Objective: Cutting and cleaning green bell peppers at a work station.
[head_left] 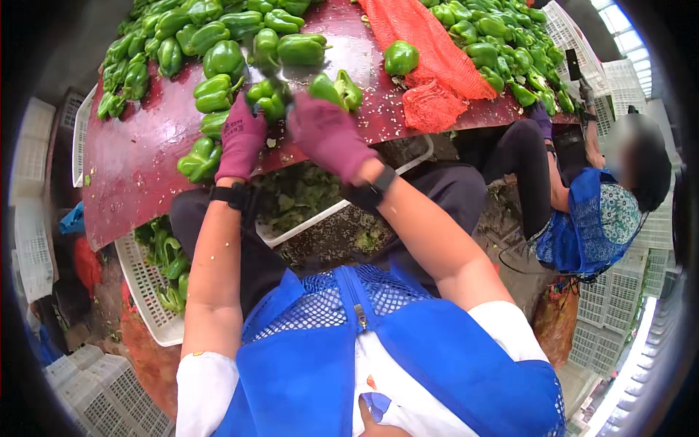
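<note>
Both my hands wear maroon gloves and work at the near edge of a dark red table [135, 197]. My left hand [242, 142] is closed against a slightly blurred green bell pepper [269, 102], held between the two hands. Just right of that pepper is my right hand [328, 135], its fingers smeared by motion; whether it holds anything is unclear. A single green bell pepper [199, 160] lies beside my left wrist, and other peppers [214, 93] sit beyond it. Past my right hand rests another pepper [348, 90] with an uneven, lobed shape.
Heaps of green peppers [484, 40] cover the far table, beside a red mesh sack [429, 65]. Below the edge, white crates hold scraps [306, 193] and peppers [167, 251]. A person in a blue vest [590, 218] sits at right. Stacked white crates [109, 393] stand around.
</note>
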